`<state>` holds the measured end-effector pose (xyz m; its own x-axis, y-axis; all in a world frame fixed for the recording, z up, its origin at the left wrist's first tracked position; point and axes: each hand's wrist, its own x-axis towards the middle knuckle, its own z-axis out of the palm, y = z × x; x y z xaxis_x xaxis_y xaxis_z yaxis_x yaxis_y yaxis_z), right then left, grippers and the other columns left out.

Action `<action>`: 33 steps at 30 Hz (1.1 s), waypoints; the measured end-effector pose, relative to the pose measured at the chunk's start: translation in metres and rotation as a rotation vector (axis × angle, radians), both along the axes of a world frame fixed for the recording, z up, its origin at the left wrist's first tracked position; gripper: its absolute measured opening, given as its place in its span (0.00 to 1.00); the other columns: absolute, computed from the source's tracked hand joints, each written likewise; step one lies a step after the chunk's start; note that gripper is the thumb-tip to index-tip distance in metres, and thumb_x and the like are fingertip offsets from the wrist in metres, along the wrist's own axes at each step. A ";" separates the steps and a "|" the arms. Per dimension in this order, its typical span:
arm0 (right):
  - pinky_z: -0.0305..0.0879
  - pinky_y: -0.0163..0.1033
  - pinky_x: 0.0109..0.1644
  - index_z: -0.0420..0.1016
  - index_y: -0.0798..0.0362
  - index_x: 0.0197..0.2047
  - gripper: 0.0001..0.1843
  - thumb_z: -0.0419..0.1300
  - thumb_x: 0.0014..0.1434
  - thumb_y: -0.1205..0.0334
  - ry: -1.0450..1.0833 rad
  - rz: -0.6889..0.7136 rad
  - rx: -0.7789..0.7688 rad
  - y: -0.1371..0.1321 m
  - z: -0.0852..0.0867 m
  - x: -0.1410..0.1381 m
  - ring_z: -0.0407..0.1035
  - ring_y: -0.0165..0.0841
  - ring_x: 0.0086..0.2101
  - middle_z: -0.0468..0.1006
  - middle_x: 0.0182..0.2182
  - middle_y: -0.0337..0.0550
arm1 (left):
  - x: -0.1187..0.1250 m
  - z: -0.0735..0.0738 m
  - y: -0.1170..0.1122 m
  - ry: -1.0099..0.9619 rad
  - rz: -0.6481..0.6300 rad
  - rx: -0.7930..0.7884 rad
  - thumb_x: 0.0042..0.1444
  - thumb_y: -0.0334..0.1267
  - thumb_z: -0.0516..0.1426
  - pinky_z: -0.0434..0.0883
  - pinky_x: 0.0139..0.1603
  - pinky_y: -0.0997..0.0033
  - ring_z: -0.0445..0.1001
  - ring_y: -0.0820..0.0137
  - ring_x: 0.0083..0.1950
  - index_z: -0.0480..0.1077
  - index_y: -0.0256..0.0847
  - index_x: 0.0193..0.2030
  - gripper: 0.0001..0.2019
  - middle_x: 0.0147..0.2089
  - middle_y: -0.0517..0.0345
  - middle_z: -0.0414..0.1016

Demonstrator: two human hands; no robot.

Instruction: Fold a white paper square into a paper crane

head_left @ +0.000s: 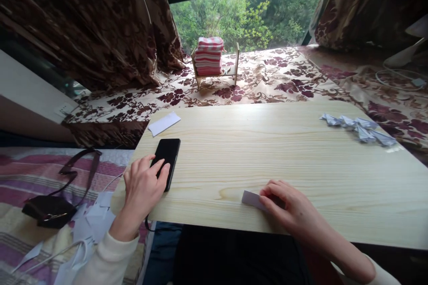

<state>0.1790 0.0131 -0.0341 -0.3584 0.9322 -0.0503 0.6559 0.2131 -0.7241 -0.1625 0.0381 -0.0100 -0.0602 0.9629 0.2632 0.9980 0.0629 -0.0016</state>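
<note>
My left hand [146,185] lies over the lower part of a black smartphone [169,153] at the table's left side, fingers spread and touching its dark screen. Near the front edge, my right hand [288,205] pinches one end of a small folded strip of white paper [251,198] between thumb and fingers. The strip's left end sticks out; its right end is hidden by the hand. Behind the phone lies a flat white paper stack [164,124]. Several folded paper pieces [359,127] sit in a cluster at the far right.
The light wood table [234,142] meets a window ledge with floral cloth [274,71]. A small wooden rack [236,64] there holds folded pink-and-white cloths [209,57]. Left of the table, a dark bag [50,211] and loose papers [93,220] lie on a striped bed cover.
</note>
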 end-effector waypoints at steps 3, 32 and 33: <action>0.61 0.41 0.37 0.67 0.50 0.28 0.11 0.51 0.61 0.62 -0.008 -0.006 -0.011 0.000 0.002 -0.002 0.67 0.36 0.32 0.72 0.28 0.41 | 0.013 0.001 -0.008 -0.022 0.004 0.023 0.61 0.42 0.51 0.62 0.53 0.48 0.65 0.51 0.56 0.75 0.41 0.46 0.14 0.54 0.43 0.71; 0.59 0.38 0.30 0.67 0.52 0.24 0.12 0.54 0.58 0.61 0.049 -0.274 0.037 0.010 0.012 0.028 0.64 0.32 0.26 0.69 0.22 0.39 | 0.136 -0.010 -0.020 -0.836 -0.425 -0.282 0.60 0.34 0.51 0.64 0.42 0.65 0.68 0.68 0.33 0.66 0.41 0.25 0.12 0.27 0.59 0.69; 0.59 0.38 0.30 0.69 0.52 0.26 0.12 0.53 0.59 0.59 0.058 -0.281 0.043 0.011 0.014 0.029 0.65 0.32 0.27 0.70 0.24 0.40 | 0.135 -0.008 -0.019 -0.839 -0.415 -0.280 0.60 0.34 0.51 0.64 0.42 0.65 0.68 0.68 0.32 0.66 0.41 0.25 0.12 0.26 0.59 0.69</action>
